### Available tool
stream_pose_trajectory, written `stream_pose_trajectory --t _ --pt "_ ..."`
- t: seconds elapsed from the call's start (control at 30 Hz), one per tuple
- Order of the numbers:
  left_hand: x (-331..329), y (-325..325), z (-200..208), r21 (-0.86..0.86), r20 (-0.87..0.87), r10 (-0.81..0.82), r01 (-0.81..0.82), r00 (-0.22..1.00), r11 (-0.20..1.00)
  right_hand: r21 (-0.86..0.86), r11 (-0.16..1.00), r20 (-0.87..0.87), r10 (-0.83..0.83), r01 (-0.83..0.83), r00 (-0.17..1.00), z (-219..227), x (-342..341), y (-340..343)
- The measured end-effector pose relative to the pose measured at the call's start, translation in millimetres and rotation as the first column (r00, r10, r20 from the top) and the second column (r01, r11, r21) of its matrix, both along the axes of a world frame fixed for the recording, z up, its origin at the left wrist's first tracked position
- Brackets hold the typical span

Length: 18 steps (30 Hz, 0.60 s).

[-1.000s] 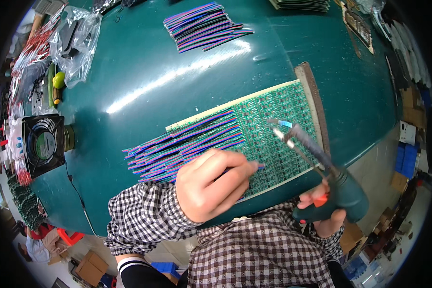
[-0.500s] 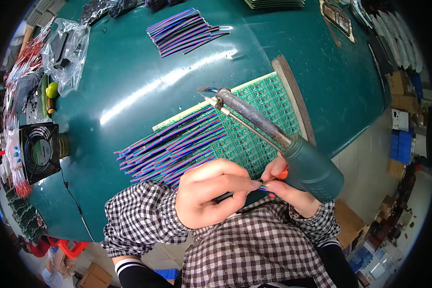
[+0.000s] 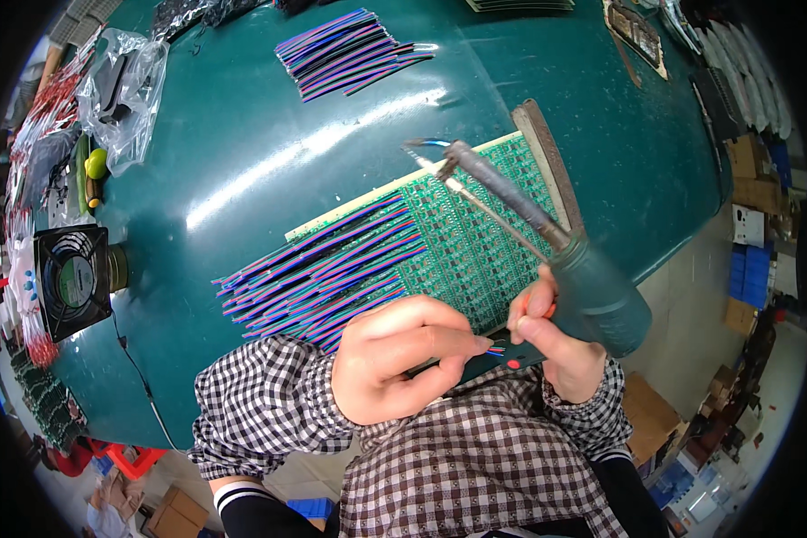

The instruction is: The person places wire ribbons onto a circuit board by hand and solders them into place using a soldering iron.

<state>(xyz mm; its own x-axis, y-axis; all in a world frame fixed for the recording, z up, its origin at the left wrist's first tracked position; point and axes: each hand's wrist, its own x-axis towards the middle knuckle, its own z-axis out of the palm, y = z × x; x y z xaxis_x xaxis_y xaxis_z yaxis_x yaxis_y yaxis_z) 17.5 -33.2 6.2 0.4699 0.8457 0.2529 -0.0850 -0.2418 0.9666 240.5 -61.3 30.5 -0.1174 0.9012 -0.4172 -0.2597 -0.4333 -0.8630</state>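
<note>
A green circuit board panel lies on the dark green table, with a row of multicoloured ribbon wires attached along its left side. My left hand is curled at the panel's near edge, its fingertips pinching a short multicoloured wire end. My right hand grips a soldering gun with a teal handle; its long metal tip points up and to the left over the panel. The fingertips of both hands meet at the wire end.
A second bundle of multicoloured wires lies at the far side of the table. A black cooling fan stands at the left edge, with a clear plastic bag behind it. A brown strip borders the panel's right side. Boxes sit on the floor at right.
The soldering gun swung from the panel's right side to point up and left across it. My right hand moved in until its fingers met my left hand's at the wire end.
</note>
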Motion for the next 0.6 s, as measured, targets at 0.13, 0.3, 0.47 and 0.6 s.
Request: stream_pose_trajectory --t 0.13,0.3,0.47,0.6 --pt "-2.9 3.2 1.4 0.083 -0.054 0.028 -0.024 0.998 0.996 0.071 0.984 -0.043 -0.158 0.161 0.987 0.1 9.2 -9.6" --pt "-9.0 16.1 -1.0 0.55 -0.401 0.425 -0.158 0.811 0.82 0.251 0.963 -0.057 -0.085 0.097 0.995 -14.1 43.9 -39.2" --pt "-5.9 12.1 -10.7 0.555 -0.515 0.475 -0.145 0.714 0.819 0.14 0.99 0.187 -0.016 -0.011 0.982 0.7 52.8 -49.4" --pt "-4.1 9.1 -12.5 0.577 -0.511 0.492 -0.142 0.705 0.804 0.075 0.997 0.327 -0.019 -0.006 0.945 5.7 53.9 -58.8"
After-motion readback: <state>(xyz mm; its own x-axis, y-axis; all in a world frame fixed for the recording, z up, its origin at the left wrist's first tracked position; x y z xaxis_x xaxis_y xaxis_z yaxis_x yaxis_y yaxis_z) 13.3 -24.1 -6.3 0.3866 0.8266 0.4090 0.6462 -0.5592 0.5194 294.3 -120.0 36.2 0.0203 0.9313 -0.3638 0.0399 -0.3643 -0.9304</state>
